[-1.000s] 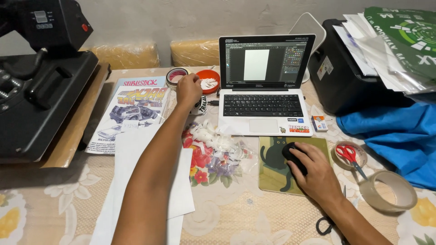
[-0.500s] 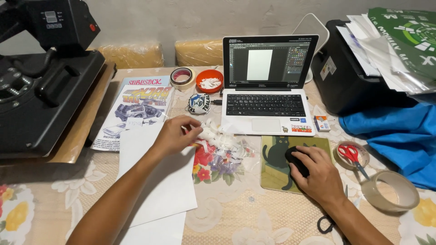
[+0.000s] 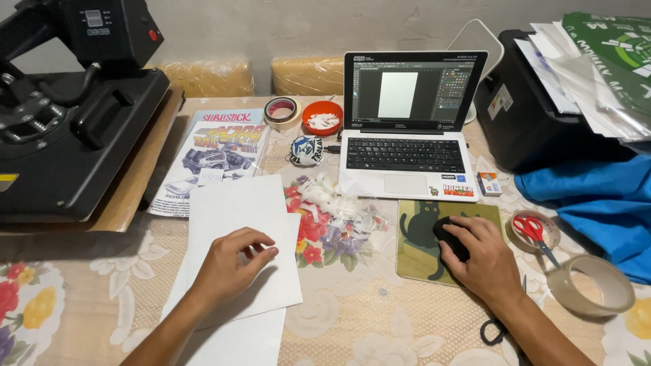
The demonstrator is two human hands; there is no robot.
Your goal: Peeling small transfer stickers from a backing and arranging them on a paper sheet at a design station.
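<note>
Floral-clothed worktop (image 3: 352, 318), laptop (image 3: 407, 135) upper centre. Left hand (image 3: 230, 261) rests loosely curled, holding nothing, on white paper (image 3: 237, 210), lower left. Right hand (image 3: 481, 257) cups black mouse (image 3: 449, 237), lower right.

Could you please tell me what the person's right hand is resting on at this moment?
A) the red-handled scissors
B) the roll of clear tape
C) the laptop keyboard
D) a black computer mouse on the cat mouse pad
D: the right hand covers the black mouse, which sits on the cat mouse pad, apart from the scissors.
</note>
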